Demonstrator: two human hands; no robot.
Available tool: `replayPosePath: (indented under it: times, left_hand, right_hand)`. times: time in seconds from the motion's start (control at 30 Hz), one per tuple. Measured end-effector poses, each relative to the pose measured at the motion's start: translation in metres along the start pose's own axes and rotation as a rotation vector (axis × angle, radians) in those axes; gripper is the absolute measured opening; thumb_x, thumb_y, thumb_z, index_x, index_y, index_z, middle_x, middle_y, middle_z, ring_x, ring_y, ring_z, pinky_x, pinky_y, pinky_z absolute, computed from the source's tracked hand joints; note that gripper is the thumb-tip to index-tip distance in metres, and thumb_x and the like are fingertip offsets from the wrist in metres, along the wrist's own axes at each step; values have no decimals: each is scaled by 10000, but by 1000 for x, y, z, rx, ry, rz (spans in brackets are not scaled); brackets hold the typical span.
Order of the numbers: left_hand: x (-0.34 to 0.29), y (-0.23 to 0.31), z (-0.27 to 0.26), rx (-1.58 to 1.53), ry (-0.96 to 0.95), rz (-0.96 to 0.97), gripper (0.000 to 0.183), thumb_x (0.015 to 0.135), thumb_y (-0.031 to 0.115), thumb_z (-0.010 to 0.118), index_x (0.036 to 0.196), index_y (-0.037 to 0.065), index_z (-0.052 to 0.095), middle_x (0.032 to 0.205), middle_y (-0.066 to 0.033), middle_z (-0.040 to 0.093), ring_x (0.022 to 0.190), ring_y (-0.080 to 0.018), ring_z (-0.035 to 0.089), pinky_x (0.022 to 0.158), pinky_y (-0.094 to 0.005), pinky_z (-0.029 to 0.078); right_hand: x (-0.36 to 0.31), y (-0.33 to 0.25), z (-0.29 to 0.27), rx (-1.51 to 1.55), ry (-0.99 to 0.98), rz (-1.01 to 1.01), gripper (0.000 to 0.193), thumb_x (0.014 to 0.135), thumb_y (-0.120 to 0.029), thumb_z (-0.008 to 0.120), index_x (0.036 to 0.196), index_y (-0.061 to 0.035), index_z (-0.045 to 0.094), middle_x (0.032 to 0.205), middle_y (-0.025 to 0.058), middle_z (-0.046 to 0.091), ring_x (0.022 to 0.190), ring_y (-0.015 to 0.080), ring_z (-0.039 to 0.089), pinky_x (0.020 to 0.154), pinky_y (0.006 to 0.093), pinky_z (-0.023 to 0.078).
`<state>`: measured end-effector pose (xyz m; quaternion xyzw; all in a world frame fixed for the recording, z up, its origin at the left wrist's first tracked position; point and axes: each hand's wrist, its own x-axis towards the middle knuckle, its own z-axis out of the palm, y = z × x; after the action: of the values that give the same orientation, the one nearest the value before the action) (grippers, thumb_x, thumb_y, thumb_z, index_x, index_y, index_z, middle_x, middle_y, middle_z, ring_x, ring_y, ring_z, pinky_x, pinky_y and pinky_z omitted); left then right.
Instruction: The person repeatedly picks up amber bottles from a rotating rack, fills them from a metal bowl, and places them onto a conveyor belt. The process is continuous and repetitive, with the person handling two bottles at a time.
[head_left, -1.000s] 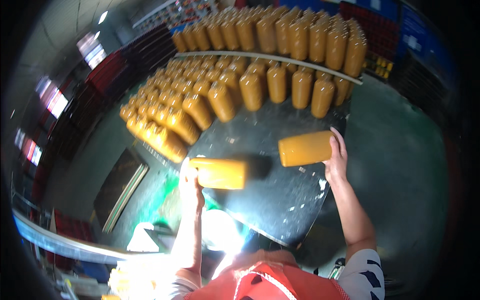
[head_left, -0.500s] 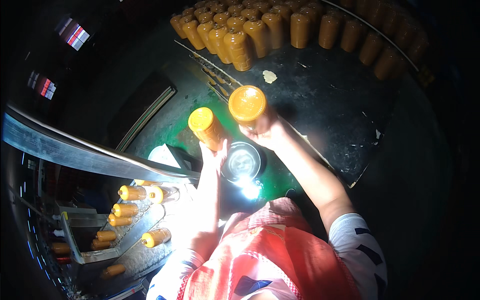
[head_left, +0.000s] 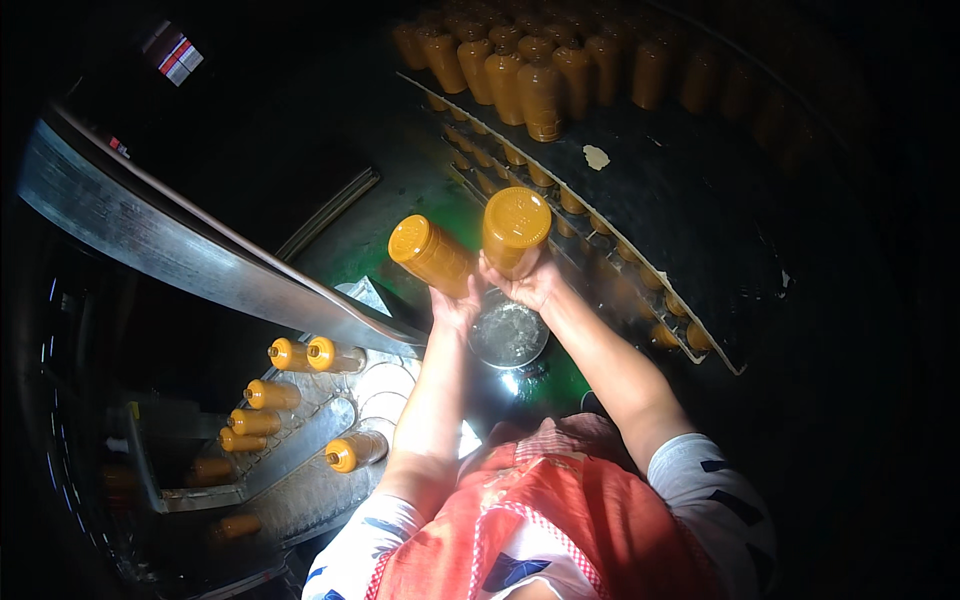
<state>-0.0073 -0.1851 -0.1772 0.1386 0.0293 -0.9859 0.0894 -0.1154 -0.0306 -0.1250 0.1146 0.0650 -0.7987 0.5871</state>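
My left hand (head_left: pixel 458 303) is closed around the lower part of an orange bottle (head_left: pixel 432 252), which tilts up and to the left with its round base toward me. Just right of it, my right hand (head_left: pixel 530 282) grips a second orange bottle (head_left: pixel 517 222), its embossed base also turned up at me. Both necks are hidden by my hands or by the bottles themselves. The two bottles are close side by side but apart. Beneath my hands is a round, shiny, greyish disc-like surface (head_left: pixel 510 338).
Rows of similar bottles (head_left: pixel 540 95) stand on a dark board (head_left: pixel 690 215) at the far side, with more bottles in layers under its edge. A curved metal rail (head_left: pixel 200 255) crosses on the left. Several bottles stand on a conveyor (head_left: pixel 310 490) at lower left.
The view has shifted, and the scene looks darker. My hands have come closer together, both still holding their bottles. More bottles now show under the board's edge.
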Motion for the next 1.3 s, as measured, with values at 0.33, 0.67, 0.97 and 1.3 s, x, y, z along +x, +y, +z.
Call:
replayPosePath:
  times: [0.33, 0.67, 0.97, 1.3]
  left_hand:
    - [-145, -80, -72, -42, 18, 139, 451, 909, 417, 589, 1145, 34, 615, 1139, -164, 646, 995, -336, 656, 805, -470, 592]
    - [-463, 20, -97, 992, 931, 987, 357, 938, 268, 623, 1241, 83, 660, 1030, -90, 699, 832, -164, 696, 691, -303, 577]
    - [-498, 148, -169, 2110, 1295, 1227, 376, 695, 235, 814, 1066, 264, 757, 1347, -45, 529, 1154, -294, 535, 932, -403, 492]
    - [-468, 150, -169, 2204, 1124, 1206, 383, 744, 174, 809, 1119, 231, 756, 1500, -160, 420, 1304, -363, 422, 1090, -406, 373]
  right_hand:
    - [-99, -11, -69, -41, 13, 72, 551, 940, -475, 511, 1306, -64, 548, 1185, 235, 600, 995, 411, 623, 633, 428, 624]
    - [-161, 127, -77, -612, 311, -12, 494, 983, -526, 422, 1260, -146, 573, 1121, 173, 650, 998, 305, 650, 896, 466, 531]
    - [-28, 401, -43, -1890, -416, -659, 370, 815, -243, 749, 1176, -173, 704, 1303, 158, 506, 1227, 305, 498, 1057, 385, 400]
    - [47, 463, -98, -2305, -517, -594, 424, 778, -203, 765, 1187, -303, 711, 1487, 202, 364, 1374, 427, 317, 1123, 480, 342]
